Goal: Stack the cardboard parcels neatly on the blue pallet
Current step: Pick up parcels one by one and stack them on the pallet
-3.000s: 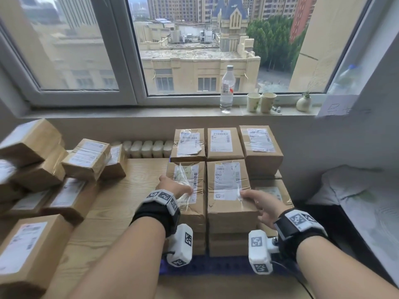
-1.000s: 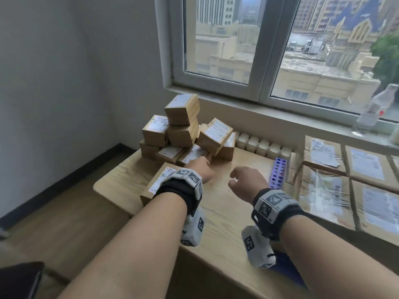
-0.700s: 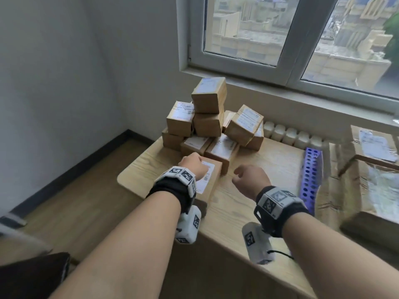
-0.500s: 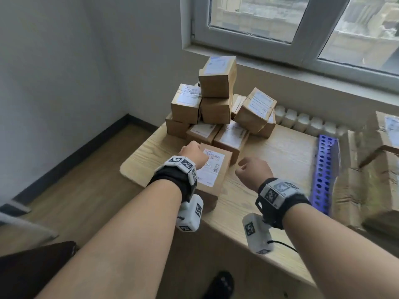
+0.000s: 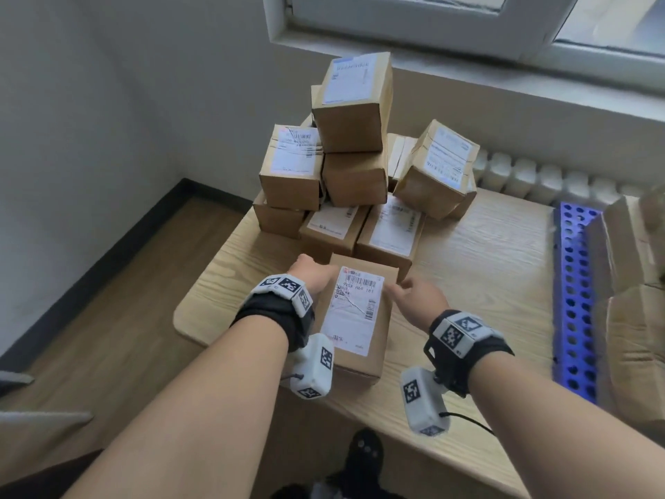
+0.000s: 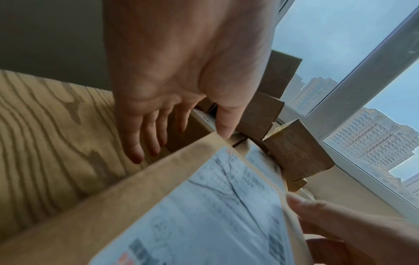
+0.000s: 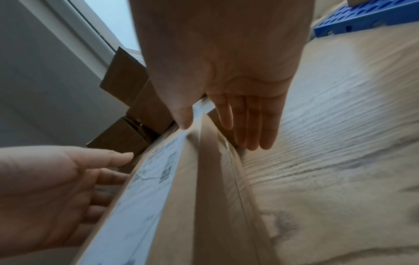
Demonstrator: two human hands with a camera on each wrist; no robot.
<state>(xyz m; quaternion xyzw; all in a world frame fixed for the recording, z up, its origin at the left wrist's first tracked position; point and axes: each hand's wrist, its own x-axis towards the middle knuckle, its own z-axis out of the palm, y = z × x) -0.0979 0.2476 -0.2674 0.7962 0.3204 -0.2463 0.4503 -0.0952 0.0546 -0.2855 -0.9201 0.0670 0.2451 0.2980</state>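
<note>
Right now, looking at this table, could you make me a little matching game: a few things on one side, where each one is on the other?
Things:
1. left hand
2. right hand
3. blue pallet
4. pile of parcels

Places:
A. far right of the table
B. back of the table, under the window
C. left side of the nearest parcel
D. right side of the nearest parcel

Pairs: 1-C, 2-D, 3-A, 4-B

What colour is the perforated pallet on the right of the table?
Blue, dotted with rows of holes; the pallet shows best in the head view.
</note>
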